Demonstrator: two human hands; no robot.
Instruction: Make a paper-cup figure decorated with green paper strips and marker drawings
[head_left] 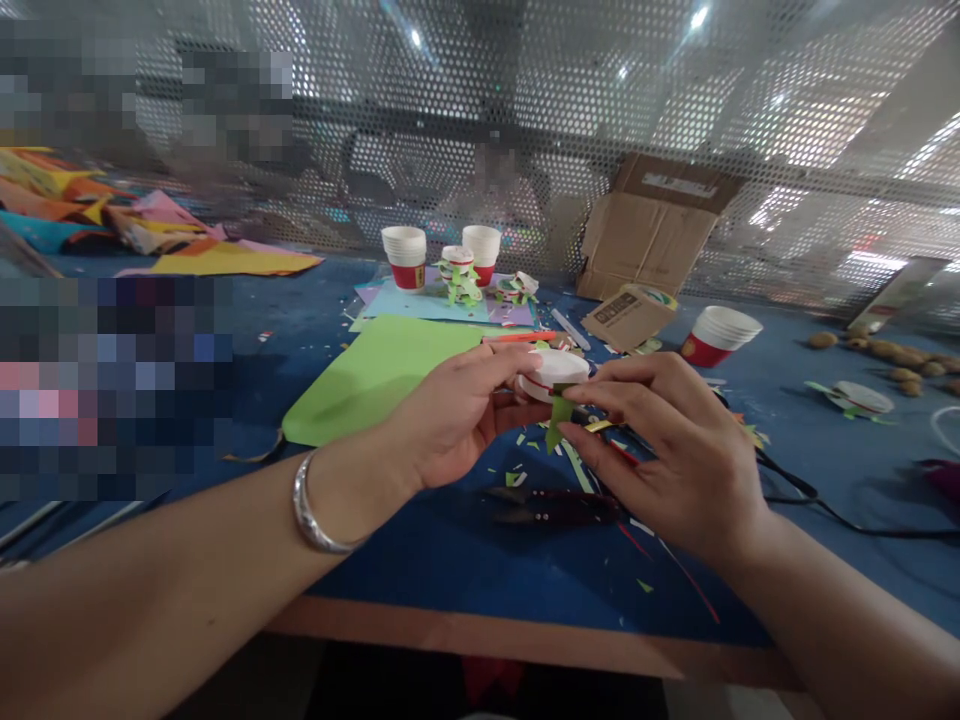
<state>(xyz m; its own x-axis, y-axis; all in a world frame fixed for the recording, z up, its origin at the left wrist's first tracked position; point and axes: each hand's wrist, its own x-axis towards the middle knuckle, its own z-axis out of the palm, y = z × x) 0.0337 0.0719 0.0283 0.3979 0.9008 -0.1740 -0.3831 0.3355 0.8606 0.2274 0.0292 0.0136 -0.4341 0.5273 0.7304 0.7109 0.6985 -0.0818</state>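
My left hand (472,405) is closed around the side of a white paper cup piece (556,368), a shallow round with a thin red band, its flat face turned up. Against the near side of that piece, my right hand (667,440) pinches a small green paper cutout (558,418) between thumb and fingers. Part of the cutout hangs down in front of the white round. Below the hands lie dark thread snips (551,506) on the blue table, with green and white paper scraps around them.
A green paper sheet (375,375) lies left of my hands. Behind stand stacked paper cups (405,258) and finished-looking green-and-white paper turtles (461,278). More cups (721,335), a cardboard box (649,230), a turtle (855,398) and walnut-like items (900,355) are to the right.
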